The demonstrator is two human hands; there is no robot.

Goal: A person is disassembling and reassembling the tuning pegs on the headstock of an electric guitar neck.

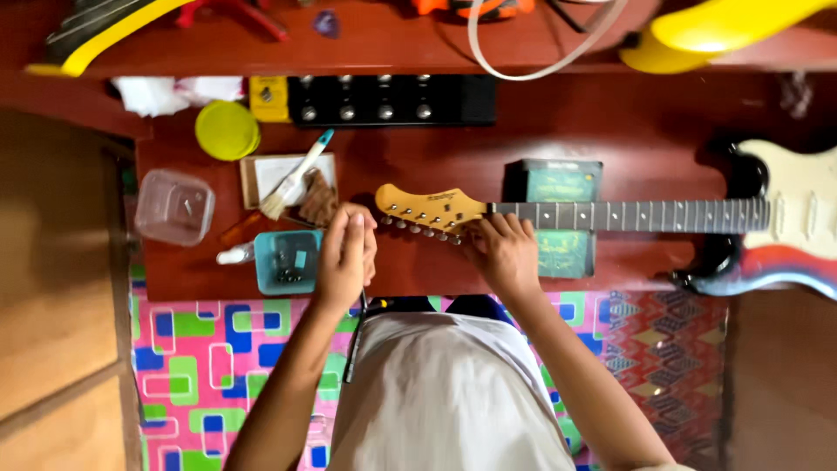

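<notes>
**Both hands at the guitar headstock**

From the head camera, looking straight down: my left hand (345, 255) is raised just off the end of the headstock (427, 209), fingers drawn together in a pinch; a thin dark tool shaft seems to hang from it toward my lap, though I cannot tell exactly what it is. My right hand (504, 253) lies against the lower edge of the headstock where it joins the neck (628, 215), fingers curled together on the wood near the tuning pegs.

The guitar lies flat across the red table (418, 157), its neck propped on a green box (554, 183), its body (798, 218) off to my right. Left of my left hand the room is tight: a teal tray (288, 262) sits just beside it, with a brush (295, 179) and a clear plastic tub (174, 206) beyond. The near table edge runs just under both wrists.
</notes>
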